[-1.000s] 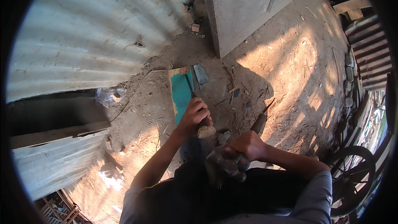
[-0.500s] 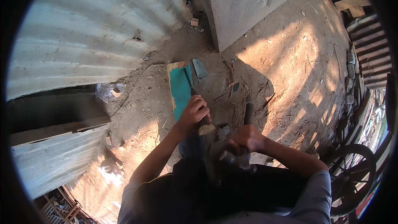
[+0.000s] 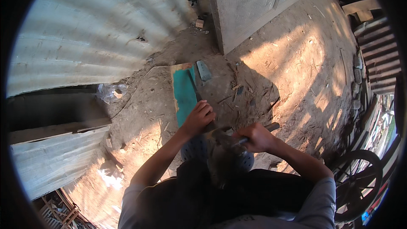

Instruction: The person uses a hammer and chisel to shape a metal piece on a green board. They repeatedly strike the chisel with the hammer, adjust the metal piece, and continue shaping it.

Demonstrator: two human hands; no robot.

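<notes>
My left hand (image 3: 200, 118) is wrapped round the handle of a long chisel (image 3: 193, 85), its dark blade slanting away over a turquoise-painted board (image 3: 184, 101). The board lies on the dirt floor, bare wood showing along its far and left edges. In my right hand (image 3: 256, 138) is a hammer (image 3: 271, 126), gripped by its handle, which sticks out to the right past my fist. The blurred hammer head is at the near end of the chisel handle; whether they touch, I cannot tell. A small pale blue-grey block (image 3: 204, 71) lies right of the board's far end.
Corrugated metal sheeting (image 3: 93, 29) rises at the left. A weathered panelled door (image 3: 250, 8) stands ahead. Wood chips (image 3: 235, 80) litter the floor. My perforated shoes (image 3: 194, 149) are just below my hands. A spoked wheel (image 3: 358, 182) stands at the lower right.
My right hand has swung the hammer so its head meets the area of the chisel handle's end, and its handle now points right instead of ahead. My left hand stays nearly in place.
</notes>
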